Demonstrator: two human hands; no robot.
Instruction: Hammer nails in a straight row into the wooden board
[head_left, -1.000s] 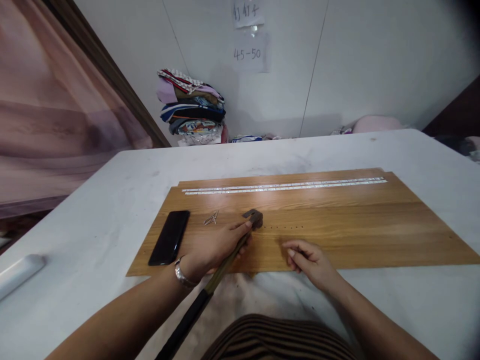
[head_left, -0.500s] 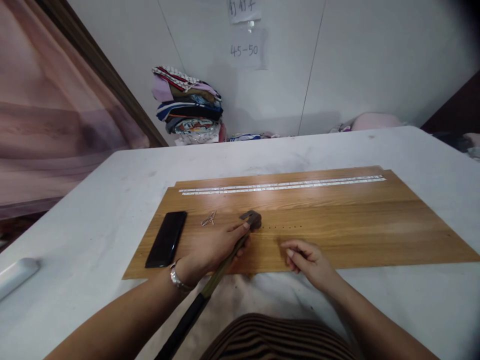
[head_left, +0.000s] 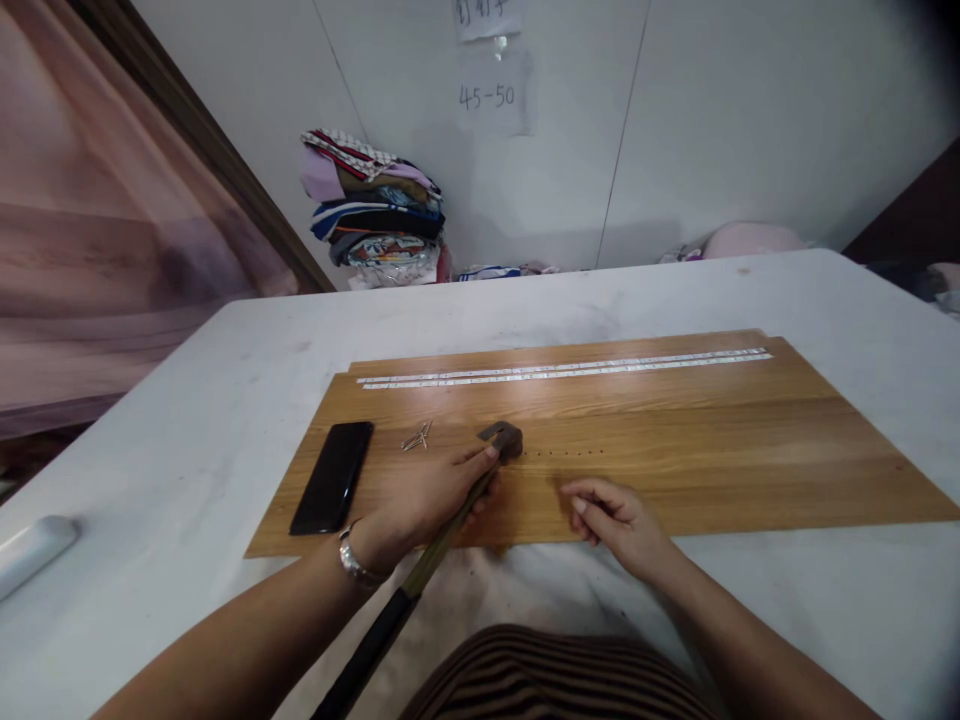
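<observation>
My left hand (head_left: 442, 492) is wrapped round the hammer's handle just below the head, with the thumb against the metal. The claw hammer (head_left: 508, 440) rests its dark head low over the wooden board (head_left: 675, 430), while its black grip runs down toward my body. A row of small dark dots (head_left: 564, 453) runs rightward from the hammer head; I cannot tell nail heads from holes. Over the board's near edge, my right hand (head_left: 616, 522) is curled with thumb and fingers drawn together; anything inside is hidden. Several loose nails (head_left: 417, 436) lie in a small pile left of the hammer.
A black phone (head_left: 331, 478) lies at the board's left end. Two white marked strips (head_left: 570, 372) run along its far side. The board sits on a white-covered table (head_left: 187, 420). Folded clothes (head_left: 379, 205) are stacked behind, and a white object (head_left: 37, 550) is at far left.
Both hands and the hammer keep their places. Only a very slight shift of the whole view shows.
</observation>
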